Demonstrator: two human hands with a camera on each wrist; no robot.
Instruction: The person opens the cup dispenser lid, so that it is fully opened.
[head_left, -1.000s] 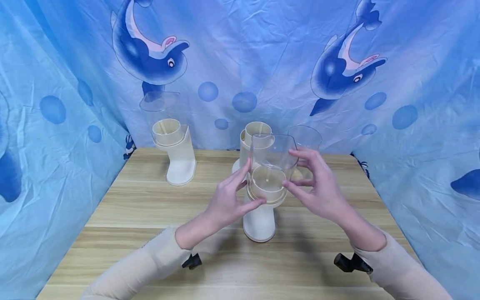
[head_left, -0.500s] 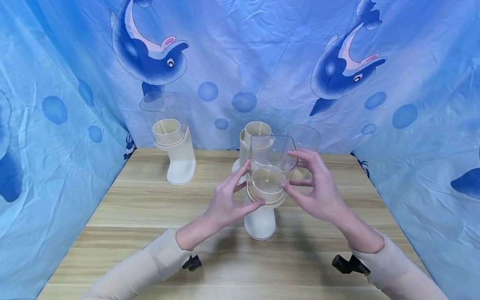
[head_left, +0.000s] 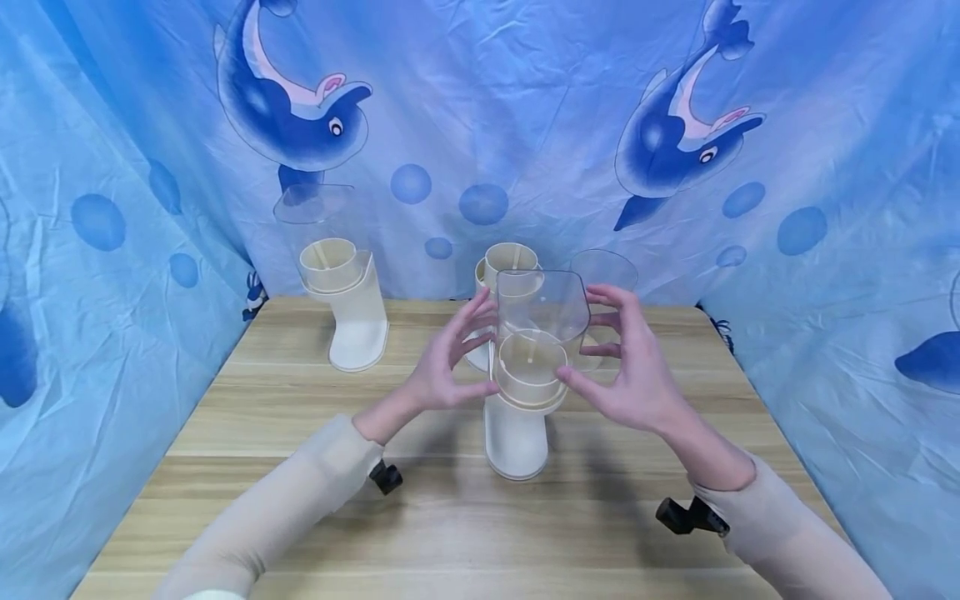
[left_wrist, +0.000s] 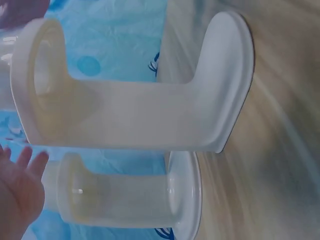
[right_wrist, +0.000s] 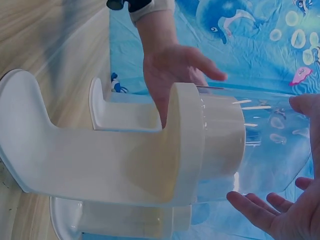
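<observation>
In the middle of the head view stands a white dispenser stand (head_left: 516,442) with a foot below and a round collar on top. A clear plastic container (head_left: 542,304) sits upright on its collar, around a cream inner cup (head_left: 531,379). My left hand (head_left: 438,362) is at its left side, fingers spread and thumb near the collar. On the other side my right hand (head_left: 630,375) curves loosely about the container, its thumb at the lower wall; whether it touches is hard to tell. The right wrist view shows the left palm (right_wrist: 172,70) apart from the wall.
A similar stand (head_left: 356,325) with a clear container is at the back left of the wooden table (head_left: 300,450). Behind the front one is another white stand (head_left: 512,254), partly hidden. A further clear container (head_left: 603,265) shows behind the right hand. Blue curtains surround the table.
My left hand has drawn back leftward from the container's wall, and its thumb has left the front. My right fingers have loosened and spread. The container stays on the stand.
</observation>
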